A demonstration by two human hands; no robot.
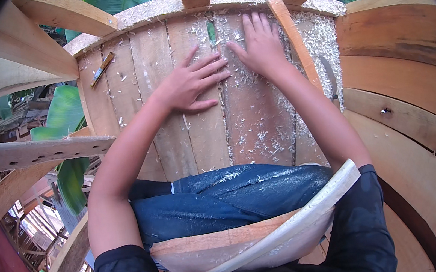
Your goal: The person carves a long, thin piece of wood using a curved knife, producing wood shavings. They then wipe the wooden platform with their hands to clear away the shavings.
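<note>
Both my hands lie on a floor of wooden planks [160,97] strewn with pale wood shavings [318,40]. My left hand [191,81] rests with its fingers spread, pointing right across the plank seams, and holds nothing. Farther off and to the right, my right hand [261,45] is flat on a reddish plank, fingers stretched away from me and thumb out to the left. Just right of that hand a narrow wooden strip [294,43] slants across the boards. A narrow gap with green showing through lies between the hands, near the far edge.
A small yellow-and-dark stick-like tool [102,69] lies at the far left. A curved blade [329,74] lies among shavings on the right. Curved wooden ribs [67,15] and side planks [402,68] surround me. A loose board [226,238] and a pale curved strip [295,223] cross my lap.
</note>
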